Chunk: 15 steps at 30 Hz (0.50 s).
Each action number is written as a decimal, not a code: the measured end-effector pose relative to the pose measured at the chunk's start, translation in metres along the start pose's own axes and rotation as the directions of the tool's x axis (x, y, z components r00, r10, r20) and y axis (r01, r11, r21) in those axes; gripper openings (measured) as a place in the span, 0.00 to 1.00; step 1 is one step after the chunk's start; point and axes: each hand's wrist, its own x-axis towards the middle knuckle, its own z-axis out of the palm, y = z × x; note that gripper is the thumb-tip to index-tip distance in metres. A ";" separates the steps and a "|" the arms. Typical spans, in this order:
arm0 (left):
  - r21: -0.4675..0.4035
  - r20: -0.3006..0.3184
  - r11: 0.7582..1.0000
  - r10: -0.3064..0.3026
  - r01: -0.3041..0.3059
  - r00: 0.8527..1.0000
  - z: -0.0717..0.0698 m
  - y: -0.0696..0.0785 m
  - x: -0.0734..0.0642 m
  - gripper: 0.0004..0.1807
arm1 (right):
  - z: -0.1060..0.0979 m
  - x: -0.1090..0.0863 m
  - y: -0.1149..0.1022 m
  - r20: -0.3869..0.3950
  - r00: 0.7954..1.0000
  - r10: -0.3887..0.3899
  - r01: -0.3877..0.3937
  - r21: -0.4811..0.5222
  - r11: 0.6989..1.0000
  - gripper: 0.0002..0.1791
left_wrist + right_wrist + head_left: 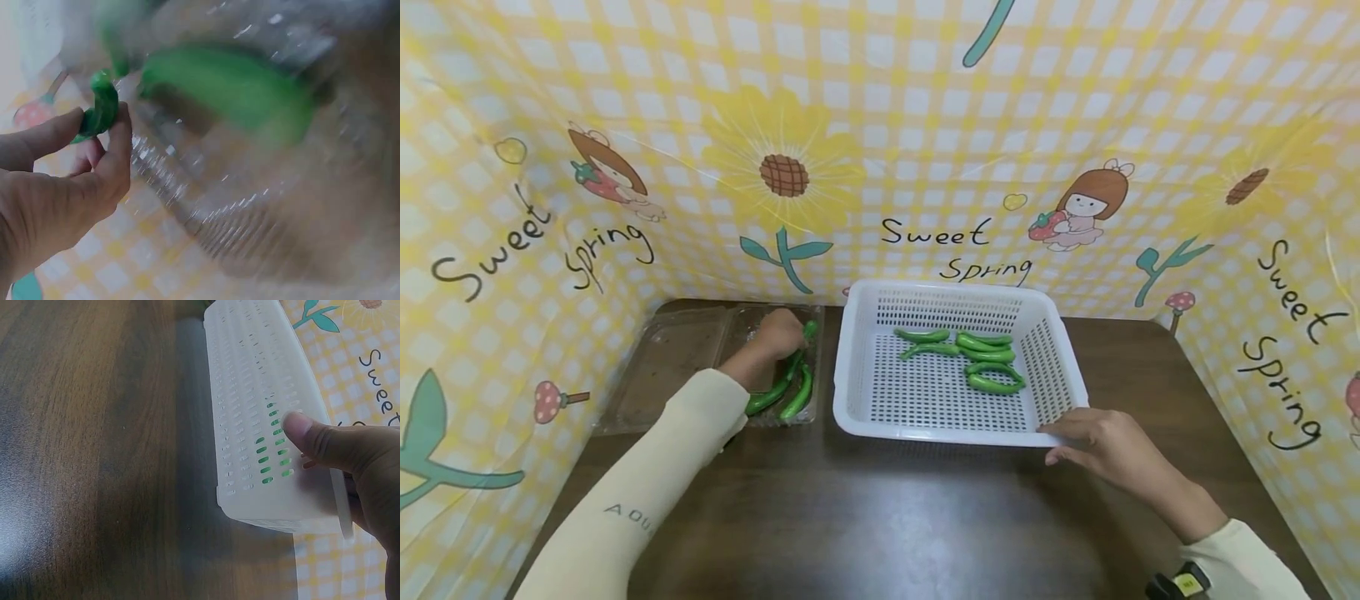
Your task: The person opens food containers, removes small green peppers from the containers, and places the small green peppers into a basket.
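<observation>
My left hand (779,335) pinches a curved green pepper (105,111) between thumb and fingers, over the clear plastic container (817,367). More green peppers (797,398) lie inside that container, blurred in the left wrist view. At the near right corner of the white perforated basket (925,432), my right hand (1108,446) grips the rim. The right wrist view shows its thumb (300,425) against the basket's outer side, with the other fingers partly hidden behind the rim. Several green peppers (988,354) rest on the basket floor, mostly toward its right half.
The container's flat clear lid (662,358) spreads open to the left. Everything stands on a dark wooden table (880,517). Yellow checked cloth with printed flowers (925,150) rises behind the table and along both sides.
</observation>
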 end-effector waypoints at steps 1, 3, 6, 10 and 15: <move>-0.020 -0.010 1.000 0.008 -0.009 1.000 -0.005 0.001 0.001 0.26 | 0.000 0.000 0.000 0.000 1.000 0.000 0.000 0.001 1.000 0.21; -0.036 -0.019 0.999 0.039 -0.040 0.999 -0.015 0.006 0.001 0.24 | 0.001 0.000 0.000 0.000 1.000 0.004 -0.004 0.006 1.000 0.21; 0.003 -0.043 0.992 0.123 -0.123 0.992 -0.031 0.021 -0.003 0.15 | 0.001 0.001 0.000 0.001 1.000 0.001 -0.001 0.010 1.000 0.21; 0.110 -0.058 0.972 0.213 -0.206 0.975 -0.046 0.056 -0.009 0.04 | 0.001 0.001 -0.001 0.010 1.000 -0.006 0.006 0.010 1.000 0.21; 0.169 -0.034 0.949 0.276 -0.266 0.961 -0.034 0.111 -0.007 0.02 | -0.001 0.001 0.000 0.007 1.000 -0.006 0.006 -0.003 1.000 0.21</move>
